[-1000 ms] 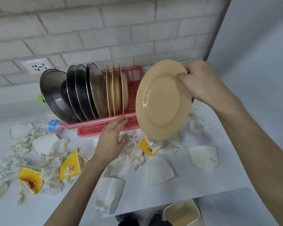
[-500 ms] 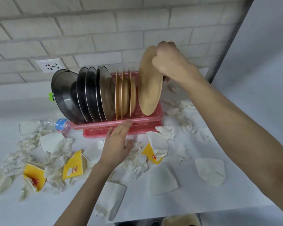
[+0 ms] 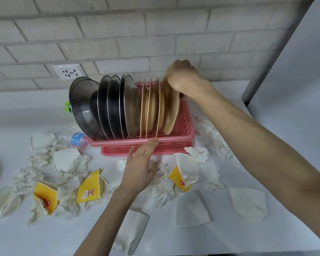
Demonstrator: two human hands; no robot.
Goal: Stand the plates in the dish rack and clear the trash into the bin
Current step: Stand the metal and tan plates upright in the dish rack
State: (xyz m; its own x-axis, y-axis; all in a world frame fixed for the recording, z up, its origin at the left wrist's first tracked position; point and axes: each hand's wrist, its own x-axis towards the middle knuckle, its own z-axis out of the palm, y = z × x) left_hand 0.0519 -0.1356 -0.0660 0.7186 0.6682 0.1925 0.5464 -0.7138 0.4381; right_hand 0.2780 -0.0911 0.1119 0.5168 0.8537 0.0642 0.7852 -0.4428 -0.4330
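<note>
1. Head view is showing the right hand [image 3: 185, 80] gripping the top rim of a tan plate [image 3: 171, 111], fingers curled round it.
2. That plate is standing on edge inside the pink dish rack [image 3: 174, 143], at the right end of the row, just beside three other tan plates [image 3: 150, 108]; steel plates [image 3: 107, 108] are leaning further left.
3. The left hand [image 3: 139, 170] is lying with fingers straight, tips touching the rack's near rim.
4. Crumpled tissues [image 3: 163, 189], paper cups [image 3: 90, 189] and a plastic bottle [image 3: 76, 139] are lying on the white counter [image 3: 229, 237] around the rack.
</note>
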